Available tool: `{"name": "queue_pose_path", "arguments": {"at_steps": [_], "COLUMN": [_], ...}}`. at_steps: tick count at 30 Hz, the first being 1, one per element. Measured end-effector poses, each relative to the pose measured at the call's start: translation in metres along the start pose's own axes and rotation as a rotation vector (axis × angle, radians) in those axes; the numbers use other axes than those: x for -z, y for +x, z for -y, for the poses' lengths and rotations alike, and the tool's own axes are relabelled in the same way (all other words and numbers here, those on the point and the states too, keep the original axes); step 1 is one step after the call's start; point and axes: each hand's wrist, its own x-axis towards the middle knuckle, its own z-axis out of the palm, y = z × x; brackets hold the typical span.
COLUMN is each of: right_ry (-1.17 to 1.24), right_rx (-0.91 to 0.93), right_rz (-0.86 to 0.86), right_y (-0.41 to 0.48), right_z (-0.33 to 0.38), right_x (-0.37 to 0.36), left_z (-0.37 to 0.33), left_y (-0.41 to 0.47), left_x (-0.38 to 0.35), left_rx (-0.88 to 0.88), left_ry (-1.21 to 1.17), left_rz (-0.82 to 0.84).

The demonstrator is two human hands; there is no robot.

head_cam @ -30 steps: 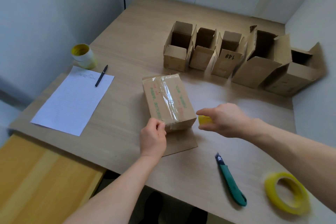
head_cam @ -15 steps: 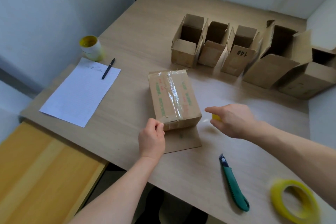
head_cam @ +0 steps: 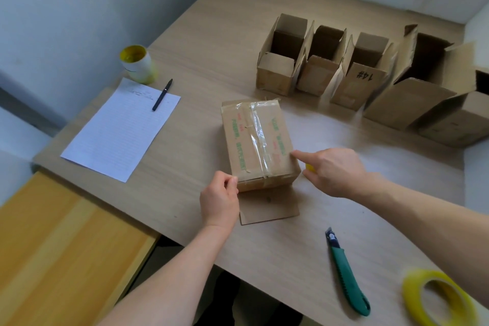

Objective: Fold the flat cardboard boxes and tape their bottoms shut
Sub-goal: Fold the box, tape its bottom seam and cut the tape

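Observation:
A small cardboard box [head_cam: 254,137] lies bottom up in the middle of the table [head_cam: 201,61], with clear tape along its seam. One flap [head_cam: 270,209] lies flat on the table toward me. My left hand [head_cam: 218,201] has its fingers curled and pinches the box's near left corner. My right hand [head_cam: 336,169] holds a small yellow object [head_cam: 310,167], mostly hidden under the fingers. Its straight index finger touches the box's top right edge.
Several folded open boxes [head_cam: 275,74] stand in a row at the back right. A green utility knife [head_cam: 346,275] and a yellow tape roll [head_cam: 412,291] lie near the front right. A paper sheet [head_cam: 119,130], a pen [head_cam: 162,95] and a yellow-topped roll [head_cam: 136,63] sit left.
My right hand has moved left to the box and its index finger now touches the top edge. My left hand stays at the near left corner.

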Motion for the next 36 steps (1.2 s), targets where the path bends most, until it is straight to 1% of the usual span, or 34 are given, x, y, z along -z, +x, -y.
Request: {"name": "queue_pose_path", "arguments": {"at_steps": [2,4,6,7,8,10,11,12,13,14,15,16,17,18,19,20,22,24,28,30,32,34,36], "right_ry": [0.008,0.029,0.053,0.064,0.072,0.092,0.104,0.114,0.119,0.121,0.127,0.136,0.144,0.150,0.158,0.165,0.170,0.175,0.203,0.326,0.457,0.530,0.590], "right_rx": [0.016,0.034,0.055,0.060,0.064,0.068,0.071,0.076,0.081,0.080,0.074,0.069,0.068,0.068,0.071,0.074,0.071,0.047,0.036,0.018,-0.012,-0.055,-0.122], "right_rz": [-0.009,-0.057,-0.109,-0.124,-0.132,-0.138,-0.140,-0.136,-0.125,-0.112,-0.102,-0.095,-0.094,-0.093,-0.095,-0.087,-0.073,-0.031,0.143,0.248,0.327,0.363,0.351], "right_y": [0.002,0.003,0.002,0.001,0.001,0.001,0.002,0.003,0.003,0.002,0.002,0.001,0.002,0.002,0.002,0.002,0.002,0.002,-0.007,-0.017,-0.029,-0.039,-0.045], "right_z": [0.000,0.000,0.000,0.001,0.001,0.001,0.001,0.001,0.000,0.000,0.000,0.000,0.000,0.002,0.003,0.005,0.005,0.001,0.005,0.009,0.018,0.024,0.026], "right_x": [-0.007,-0.013,-0.019,-0.021,-0.023,-0.026,-0.026,-0.026,-0.026,-0.027,-0.027,-0.027,-0.027,-0.025,-0.023,-0.022,-0.020,-0.013,0.004,0.004,0.001,0.000,0.002], "left_z": [0.003,0.007,0.004,0.002,-0.001,-0.010,-0.014,-0.018,-0.020,-0.024,-0.030,-0.038,-0.044,-0.049,-0.049,-0.050,-0.048,-0.046,-0.042,-0.038,-0.035,-0.039,-0.042], "left_y": [0.002,0.005,0.006,0.007,0.008,0.014,0.019,0.022,0.026,0.030,0.033,0.036,0.040,0.043,0.046,0.049,0.053,0.054,0.053,0.044,0.034,0.030,0.033], "left_x": [-0.001,-0.001,0.000,0.000,-0.001,0.002,0.004,0.007,0.009,0.009,0.006,0.000,-0.007,-0.013,-0.019,-0.022,-0.025,-0.026,-0.012,-0.003,0.005,0.006,-0.003], "left_rx": [-0.009,-0.009,0.048,0.124,0.243,0.530,0.602,0.573,0.421,0.138,-0.195,-0.477,-0.645,-0.707,-0.731,-0.745,-0.758,-0.767,-0.842,-0.852,-0.855,-0.892,-0.983], "left_ry": [0.023,0.043,0.010,-0.040,-0.114,-0.306,-0.335,-0.275,-0.127,0.072,0.290,0.492,0.674,0.835,0.953,1.027,1.095,1.104,1.130,1.107,1.052,0.958,0.853], "left_rz": [0.005,0.003,0.012,0.022,0.022,-0.030,-0.080,-0.130,-0.168,-0.166,-0.070,0.105,0.323,0.517,0.624,0.656,0.643,0.646,0.668,0.703,0.702,0.653,0.597]}}
